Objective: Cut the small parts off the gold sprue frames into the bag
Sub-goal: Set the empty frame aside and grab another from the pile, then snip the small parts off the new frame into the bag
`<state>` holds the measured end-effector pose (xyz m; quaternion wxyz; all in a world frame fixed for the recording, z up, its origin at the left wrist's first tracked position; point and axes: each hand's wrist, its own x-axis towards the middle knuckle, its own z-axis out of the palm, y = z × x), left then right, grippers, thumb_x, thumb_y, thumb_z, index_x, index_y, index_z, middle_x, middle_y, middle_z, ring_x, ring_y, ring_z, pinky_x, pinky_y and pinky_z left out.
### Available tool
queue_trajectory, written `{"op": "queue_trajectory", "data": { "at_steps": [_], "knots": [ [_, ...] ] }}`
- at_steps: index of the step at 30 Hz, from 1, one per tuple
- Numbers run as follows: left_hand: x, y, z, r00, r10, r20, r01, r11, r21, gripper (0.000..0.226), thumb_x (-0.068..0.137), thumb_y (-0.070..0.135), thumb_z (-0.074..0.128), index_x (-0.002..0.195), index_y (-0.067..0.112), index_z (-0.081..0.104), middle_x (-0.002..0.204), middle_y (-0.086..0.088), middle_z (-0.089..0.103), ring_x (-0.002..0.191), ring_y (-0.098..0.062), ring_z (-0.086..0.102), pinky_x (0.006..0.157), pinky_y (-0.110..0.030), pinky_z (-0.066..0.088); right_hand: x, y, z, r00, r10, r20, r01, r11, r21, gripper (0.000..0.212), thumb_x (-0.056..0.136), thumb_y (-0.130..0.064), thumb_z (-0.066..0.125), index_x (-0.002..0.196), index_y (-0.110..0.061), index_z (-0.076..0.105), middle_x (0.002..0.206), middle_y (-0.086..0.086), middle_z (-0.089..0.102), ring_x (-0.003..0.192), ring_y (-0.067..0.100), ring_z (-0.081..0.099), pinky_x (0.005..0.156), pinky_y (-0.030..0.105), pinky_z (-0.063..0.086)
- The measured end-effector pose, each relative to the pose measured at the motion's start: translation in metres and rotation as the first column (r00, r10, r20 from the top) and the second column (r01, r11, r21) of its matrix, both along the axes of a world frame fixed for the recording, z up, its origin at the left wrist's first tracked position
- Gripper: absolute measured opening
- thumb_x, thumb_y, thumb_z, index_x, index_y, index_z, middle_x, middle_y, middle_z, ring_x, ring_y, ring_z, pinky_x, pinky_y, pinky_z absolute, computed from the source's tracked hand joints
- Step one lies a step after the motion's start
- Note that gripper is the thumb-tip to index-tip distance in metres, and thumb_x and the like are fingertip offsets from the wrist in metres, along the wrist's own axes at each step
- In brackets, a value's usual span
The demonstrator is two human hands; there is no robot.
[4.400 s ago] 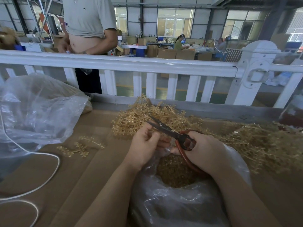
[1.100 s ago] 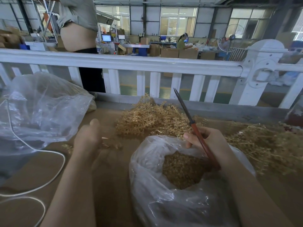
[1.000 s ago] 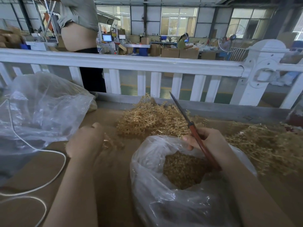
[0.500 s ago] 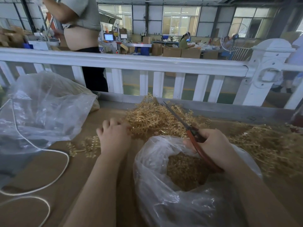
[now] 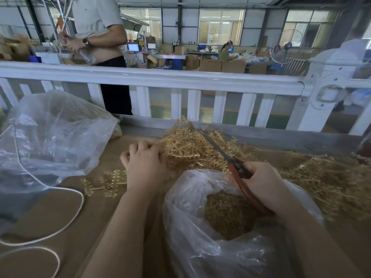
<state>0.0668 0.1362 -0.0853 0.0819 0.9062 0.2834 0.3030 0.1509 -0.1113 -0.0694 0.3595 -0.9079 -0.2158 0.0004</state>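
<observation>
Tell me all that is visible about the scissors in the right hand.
The scissors have dark metal blades and reddish-brown handles. The blades look closed or nearly so, pointing up and away to the left over the pile of gold sprue frames. The right hand grips the handles above the open clear bag.

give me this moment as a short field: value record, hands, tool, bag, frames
left hand: left hand reaches into the heap of gold plastic sprue frames, fingers curled at its edge; a grip is not visible
right hand: right hand holds the red-handled scissors, blades together, pointing away over the heap
bag: clear plastic bag with cut gold parts, open, below the right hand
loose frames: gold sprue pieces on the brown tabletop
</observation>
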Motion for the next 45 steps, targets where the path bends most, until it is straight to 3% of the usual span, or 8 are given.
{"op": "queue_trajectory", "data": {
  "at_steps": [3,6,9,16,24,35,42,45],
  "knots": [
    [-0.001,-0.007,0.022,0.975,-0.110,0.193,0.178,0.908,-0.379,0.021,0.097,0.037,0.056,0.092,0.022,0.070,0.098,0.009,0.060,0.095,-0.014,0.053,0.090,-0.038,0.042,-0.002,-0.001,0.002,1.000,-0.012,-0.007,0.013,0.999,0.051,0.038,0.069,-0.061,0.078,0.071,-0.024,0.072,0.065,-0.020,0.068,0.059,0.005,0.065,0.054,0.021,0.047],
    [-0.004,-0.017,0.045,0.856,-0.137,0.498,0.507,0.414,-0.756,0.019,0.097,0.026,0.061,0.082,0.018,0.071,0.076,0.005,0.072,0.071,-0.011,0.065,0.065,-0.027,0.048,-0.004,-0.002,0.004,0.999,-0.005,-0.041,0.011,0.990,0.138,0.035,0.071,-0.055,0.081,0.071,-0.021,0.073,0.064,-0.011,0.071,0.059,0.007,0.066,0.060,0.026,0.053],
    [-0.006,-0.031,0.061,0.771,-0.122,0.625,0.620,-0.085,-0.780,0.016,0.095,0.018,0.059,0.086,0.009,0.069,0.084,-0.007,0.074,0.076,-0.019,0.071,0.066,-0.030,0.058,-0.006,-0.001,0.007,0.995,0.020,-0.094,0.004,0.969,0.249,0.030,0.073,-0.048,0.083,0.070,-0.019,0.074,0.064,-0.007,0.072,0.059,0.005,0.067,0.061,0.026,0.048],
    [-0.004,-0.063,0.065,0.680,-0.242,0.692,0.536,-0.480,-0.695,0.023,0.089,0.022,0.057,0.071,0.011,0.066,0.089,-0.013,0.070,0.082,-0.021,0.072,0.072,-0.034,0.061,-0.013,-0.003,0.013,0.961,0.168,-0.221,-0.003,0.802,0.597,0.033,0.074,-0.046,0.079,0.068,-0.013,0.076,0.057,-0.003,0.068,0.046,0.003,0.059,0.059,0.019,0.041],
    [-0.003,-0.066,0.054,0.686,-0.254,0.682,0.529,-0.470,-0.707,0.013,0.089,0.019,0.057,0.089,0.006,0.058,0.095,-0.015,0.064,0.079,-0.026,0.071,0.072,-0.038,0.062,-0.007,-0.009,0.012,0.919,0.294,-0.261,0.015,0.637,0.771,0.034,0.071,-0.045,0.085,0.084,-0.014,0.078,0.055,0.011,0.054,0.037,0.018,0.032,0.041,0.028,0.024],
    [-0.001,-0.070,0.046,0.709,-0.331,0.622,0.484,-0.414,-0.771,0.025,0.098,0.023,0.051,0.081,0.008,0.061,0.091,-0.017,0.064,0.072,-0.021,0.072,0.069,-0.030,0.061,-0.008,-0.009,0.013,0.908,0.284,-0.307,-0.015,0.757,0.654,0.023,0.059,-0.042,0.084,0.077,-0.030,0.079,0.051,0.001,0.050,0.039,0.014,0.039,0.037,0.021,0.031],
    [-0.001,-0.066,0.044,0.677,-0.498,0.542,0.507,-0.219,-0.834,0.029,0.096,0.018,0.057,0.069,0.018,0.068,0.078,-0.007,0.066,0.061,-0.018,0.063,0.063,-0.028,0.053,-0.006,-0.009,0.012,0.872,0.387,-0.299,-0.111,0.752,0.650,0.040,0.059,-0.052,0.083,0.081,-0.020,0.080,0.051,0.004,0.053,0.039,0.012,0.038,0.042,0.023,0.030],
    [-0.003,-0.063,0.046,0.643,-0.595,0.482,0.520,-0.123,-0.845,0.019,0.086,0.021,0.065,0.067,0.019,0.067,0.074,-0.006,0.067,0.051,-0.013,0.054,0.049,-0.020,0.044,-0.006,-0.010,0.009,0.881,0.397,-0.255,-0.133,0.727,0.673,0.051,0.062,-0.058,0.087,0.087,-0.014,0.079,0.070,0.033,0.055,0.044,0.017,0.033,0.044,0.028,0.025]
  ]
}}
